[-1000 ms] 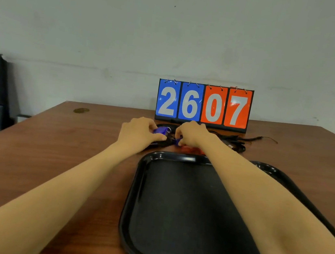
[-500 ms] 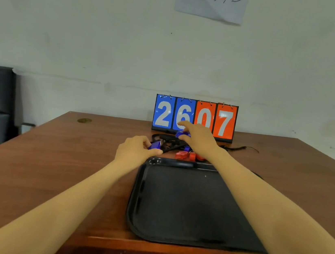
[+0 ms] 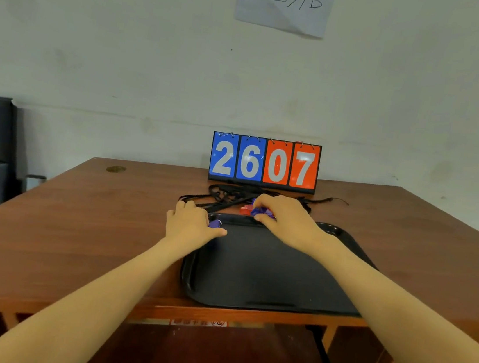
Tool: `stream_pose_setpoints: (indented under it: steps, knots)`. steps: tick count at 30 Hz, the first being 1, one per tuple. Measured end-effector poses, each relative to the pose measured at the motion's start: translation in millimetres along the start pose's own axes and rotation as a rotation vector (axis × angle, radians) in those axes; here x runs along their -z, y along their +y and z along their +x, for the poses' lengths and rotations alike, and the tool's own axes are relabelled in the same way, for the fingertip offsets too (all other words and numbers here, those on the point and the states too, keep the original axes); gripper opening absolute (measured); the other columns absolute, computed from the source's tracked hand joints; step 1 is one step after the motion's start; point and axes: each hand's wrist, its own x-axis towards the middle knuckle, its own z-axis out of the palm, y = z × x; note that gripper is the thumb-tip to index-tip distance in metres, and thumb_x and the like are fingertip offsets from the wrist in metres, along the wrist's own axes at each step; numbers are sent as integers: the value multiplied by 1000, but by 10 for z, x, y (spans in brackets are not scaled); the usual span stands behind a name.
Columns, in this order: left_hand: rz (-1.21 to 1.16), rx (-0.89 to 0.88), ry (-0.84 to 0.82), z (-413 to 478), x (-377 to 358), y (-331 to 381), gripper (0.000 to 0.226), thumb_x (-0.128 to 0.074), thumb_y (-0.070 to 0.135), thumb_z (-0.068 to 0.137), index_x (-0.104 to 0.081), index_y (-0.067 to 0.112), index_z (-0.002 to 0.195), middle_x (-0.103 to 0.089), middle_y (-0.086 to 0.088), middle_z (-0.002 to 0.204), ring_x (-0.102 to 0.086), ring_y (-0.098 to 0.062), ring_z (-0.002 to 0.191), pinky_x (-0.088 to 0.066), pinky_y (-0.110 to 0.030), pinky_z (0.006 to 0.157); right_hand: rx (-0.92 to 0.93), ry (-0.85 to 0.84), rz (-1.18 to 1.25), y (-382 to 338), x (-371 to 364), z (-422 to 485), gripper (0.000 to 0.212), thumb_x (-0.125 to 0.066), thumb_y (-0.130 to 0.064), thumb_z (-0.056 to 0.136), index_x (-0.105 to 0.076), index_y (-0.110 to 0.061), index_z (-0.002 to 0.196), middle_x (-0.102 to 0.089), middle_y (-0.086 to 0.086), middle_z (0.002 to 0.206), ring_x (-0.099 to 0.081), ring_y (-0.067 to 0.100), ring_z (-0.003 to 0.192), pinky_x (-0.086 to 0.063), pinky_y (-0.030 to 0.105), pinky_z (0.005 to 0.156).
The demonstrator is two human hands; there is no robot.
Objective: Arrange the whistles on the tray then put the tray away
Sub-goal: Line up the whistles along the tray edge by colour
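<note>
Brown table (image 3: 104, 224) carries a black tray (image 3: 265, 276) beneath both hands. Left hand (image 3: 191, 225) pinches a purple whistle (image 3: 215, 224) at the tray's far-left corner; right hand (image 3: 285, 218) clasps a blue whistle (image 3: 261, 211). Tangled lanyards (image 3: 230, 195) just beyond could snag, dragging the red whistle (image 3: 246, 209).

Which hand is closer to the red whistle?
The right hand. Its fingers reach the red whistle just beyond the tray's far rim and hold a blue whistle beside it. The left hand is apart, at the tray's far left corner, holding another blue whistle.
</note>
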Motion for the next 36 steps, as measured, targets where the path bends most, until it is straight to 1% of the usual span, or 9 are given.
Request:
stream_pose_setpoints:
  steps: [3,5,8,10,13,16,21,28,36]
  knots:
    - [58,50,-51,30,-68,-3,69,-49,75,72,-65,15,101,-51,-9,125,-37,-30,124,-32,-47,103,12,-2,8,8,22,-54,26,-54,-28,93,-56,-20,118,-64,2,114,-57,15,105,-48,33,94]
    - [0,68,-3,7,-64,-18,75,-51,77,70,-58,16,113,-47,-9,129,-34,-31,126,-29,-47,104,10,7,26,23,28,-51,26,-55,-28,93,-57,-21,118,-63,2,115,-56,15,106,-47,32,94]
    - [-145,-58,82,-21,-5,-135,55,-61,60,75,-55,27,119,-50,2,128,-34,-22,125,-24,-40,100,28,28,25,55,-6,-12,28,-56,-29,92,-59,-22,119,-57,0,121,-48,14,113,-40,26,96]
    - [-126,-195,36,-26,31,-245,43,-62,50,81,-57,34,120,-53,10,130,-35,-15,127,-21,-38,97,39,31,4,67,-34,8,29,-56,-30,92,-60,-23,119,-52,0,120,-43,14,115,-35,22,93]
    - [-94,-299,-74,-28,26,-325,40,-57,43,87,-54,35,126,-50,14,137,-35,-9,131,-15,-40,103,69,32,-16,64,-70,24,27,-57,-31,91,-62,-23,116,-52,0,115,-42,13,110,-33,20,88]
    - [-77,-328,-76,-17,-15,-311,38,-55,40,90,-53,35,128,-51,13,137,-37,-9,131,-11,-42,108,104,31,-34,51,-119,36,27,-57,-31,91,-63,-23,116,-55,1,113,-45,13,106,-35,22,87]
    - [-91,-276,-12,44,-56,-297,34,-56,40,89,-59,32,123,-63,10,123,-48,-12,119,-15,-40,105,193,-90,-81,33,-179,80,25,-55,-29,93,-64,-23,114,-58,1,115,-50,16,109,-42,30,94]
    - [-145,-270,-7,76,-113,-320,34,-56,38,89,-55,28,122,-60,8,121,-50,-13,116,-21,-36,104,318,-125,-226,-7,-316,234,26,-51,-24,95,-61,-22,119,-57,3,121,-53,19,110,-43,30,96]
    - [-225,-254,15,133,-107,-337,42,-63,36,85,-53,27,124,-57,9,126,-47,-13,120,-24,-36,103,460,-129,-387,-19,-395,392,26,-58,-17,92,-63,-18,117,-59,6,117,-55,22,104,-38,27,84]
